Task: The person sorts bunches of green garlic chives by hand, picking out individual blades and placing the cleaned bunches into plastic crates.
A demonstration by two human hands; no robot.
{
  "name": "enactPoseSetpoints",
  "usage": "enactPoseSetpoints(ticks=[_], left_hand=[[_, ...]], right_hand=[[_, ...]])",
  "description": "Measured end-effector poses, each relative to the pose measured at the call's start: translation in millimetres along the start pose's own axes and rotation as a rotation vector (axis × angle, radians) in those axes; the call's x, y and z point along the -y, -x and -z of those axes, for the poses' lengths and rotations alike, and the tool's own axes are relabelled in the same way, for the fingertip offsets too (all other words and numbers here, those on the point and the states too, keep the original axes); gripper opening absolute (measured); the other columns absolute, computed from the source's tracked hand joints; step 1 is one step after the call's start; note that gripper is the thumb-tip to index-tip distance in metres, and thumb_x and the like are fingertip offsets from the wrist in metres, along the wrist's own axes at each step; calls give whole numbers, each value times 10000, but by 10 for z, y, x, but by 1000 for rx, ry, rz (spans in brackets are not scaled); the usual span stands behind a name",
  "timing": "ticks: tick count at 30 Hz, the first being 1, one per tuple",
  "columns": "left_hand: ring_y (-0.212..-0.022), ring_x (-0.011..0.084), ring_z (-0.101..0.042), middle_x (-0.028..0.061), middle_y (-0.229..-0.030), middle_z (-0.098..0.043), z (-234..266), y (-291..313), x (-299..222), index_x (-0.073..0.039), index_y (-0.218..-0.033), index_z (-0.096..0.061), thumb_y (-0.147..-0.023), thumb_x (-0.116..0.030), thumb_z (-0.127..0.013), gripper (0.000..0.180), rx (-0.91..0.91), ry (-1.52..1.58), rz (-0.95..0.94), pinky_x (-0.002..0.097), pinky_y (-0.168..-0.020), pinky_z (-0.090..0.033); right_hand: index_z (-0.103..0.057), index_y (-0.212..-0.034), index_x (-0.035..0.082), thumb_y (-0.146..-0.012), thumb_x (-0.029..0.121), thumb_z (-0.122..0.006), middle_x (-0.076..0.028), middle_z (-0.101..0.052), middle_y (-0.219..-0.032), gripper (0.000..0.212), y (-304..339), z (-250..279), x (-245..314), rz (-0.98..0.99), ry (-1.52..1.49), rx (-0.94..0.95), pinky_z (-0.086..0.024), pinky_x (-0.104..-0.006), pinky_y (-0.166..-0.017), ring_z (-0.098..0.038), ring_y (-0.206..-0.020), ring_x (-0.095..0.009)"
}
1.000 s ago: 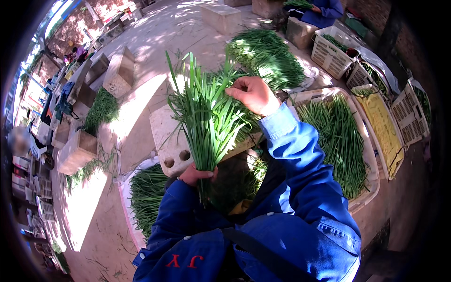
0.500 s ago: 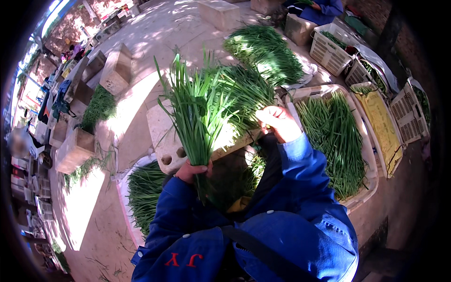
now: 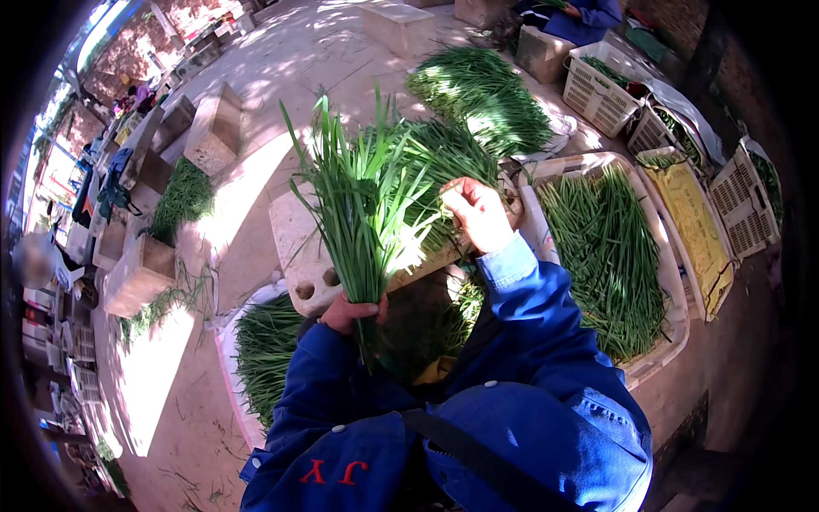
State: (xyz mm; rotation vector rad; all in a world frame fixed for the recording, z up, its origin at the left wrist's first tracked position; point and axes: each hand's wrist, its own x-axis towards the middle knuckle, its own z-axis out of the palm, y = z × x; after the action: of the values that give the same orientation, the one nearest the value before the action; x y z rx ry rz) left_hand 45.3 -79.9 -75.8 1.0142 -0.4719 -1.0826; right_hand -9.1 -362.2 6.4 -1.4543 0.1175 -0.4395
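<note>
Bunch of long green leaves [image 3: 363, 230]: one, upright before us, gripped near its lower end by our left hand [image 3: 351, 313], tips fanned outward. Position: partly in front of the worktop [image 3: 294, 243], a pale block with holes.

Change noted: our right hand [image 3: 479, 213], up among the bunch's leaves a second ago and farther to the right half a second ago, now sits slightly back toward the loose leaves [image 3: 452, 158] on the worktop. Bunch and left hand: no clear shift over the last half second. Bearing on the work, as we judge it: left hand serves as holder, right as the moving one.

Pose, left: forearm low and close to our body, fingers wrapped firmly round the stems. Pose, right: elbow bent and out to the side, forearm angled forward and leftward, fingers curled, thumb near forefinger; we cannot tell whether anything lies between them.

Adjacent, right: one pale tray [image 3: 680, 299], holding more leaves.
</note>
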Motion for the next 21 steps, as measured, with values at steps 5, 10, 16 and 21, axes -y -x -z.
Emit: enactPoseSetpoints(ticks=[5,10,16,21], left_hand=[[-642,171,-544,87,-717,-569,61,-20,43,-12,-877,-564,-702,-200,-679,282,77,-35,-14,288,-594,-428],[-633,188,-527,82,-690,-526,21,-25,66,-14,-865,-534,-690,-190,-672,285,45,71,-16,311,-600,-428],[-633,200,-517,75,-694,-507,84,-33,117,-32,-1030,-504,-691,-172,-672,404,67,107,-1,337,-598,-427],[-632,205,-510,76,-708,-505,164,2,155,-84,-1241,-428,-706,-159,-665,590,116,102,-9,344,-595,-421]], right_hand=[[-531,-765,27,-921,223,-541,1,-473,-624,251,-80,187,179,69,-339,-115,-407,-228,-470,-449,-516,-79],[-585,-719,76,-879,245,-616,20,-513,-554,235,146,202,141,-137,-176,37,-387,-199,-463,-466,-483,-59],[-609,-843,34,-846,170,-658,56,-532,-663,145,247,-62,58,-117,-116,145,-359,-186,-497,-440,-540,-19],[-581,-863,15,-871,180,-624,26,-510,-656,170,141,-146,221,-33,-278,-125,-374,-200,-497,-438,-523,-48]])
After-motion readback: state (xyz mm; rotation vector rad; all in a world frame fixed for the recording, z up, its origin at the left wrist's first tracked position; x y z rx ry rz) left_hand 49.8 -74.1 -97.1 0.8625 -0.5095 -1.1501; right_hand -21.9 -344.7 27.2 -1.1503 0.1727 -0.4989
